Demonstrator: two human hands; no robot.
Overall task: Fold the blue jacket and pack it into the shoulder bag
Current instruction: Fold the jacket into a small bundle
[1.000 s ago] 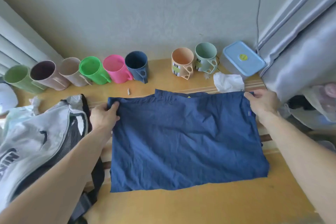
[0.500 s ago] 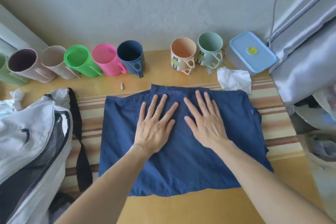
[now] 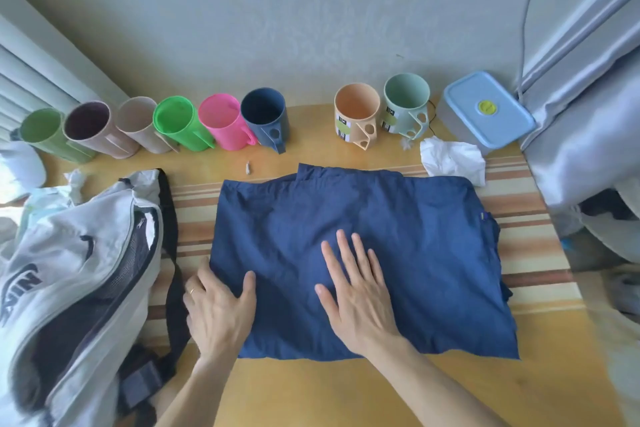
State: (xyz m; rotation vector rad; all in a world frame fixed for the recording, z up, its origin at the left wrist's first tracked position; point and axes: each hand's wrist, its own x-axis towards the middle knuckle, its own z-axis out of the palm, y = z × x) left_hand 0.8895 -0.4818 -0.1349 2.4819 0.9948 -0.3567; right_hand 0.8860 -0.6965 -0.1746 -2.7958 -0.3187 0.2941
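Observation:
The blue jacket (image 3: 398, 246) lies folded into a flat rectangle on the striped mat in the middle of the table. My left hand (image 3: 218, 312) grips its near left edge, thumb on top and fingers tucked under the cloth. My right hand (image 3: 360, 295) rests flat on the jacket's near middle, fingers spread. The grey-white shoulder bag (image 3: 69, 288) lies at the left, its zip open and its dark strap (image 3: 171, 253) running beside the jacket.
A row of coloured mugs (image 3: 221, 121) lines the wall at the back. A blue-lidded box (image 3: 488, 111) and a crumpled white tissue (image 3: 450, 159) sit at the back right. Grey curtain (image 3: 581, 114) hangs at the right. The yellow table (image 3: 346, 392) extends toward me.
Both hands slid toward me from the jacket's middle. The left hand moved to the near left edge and took hold of it; the right stays flat on the cloth.

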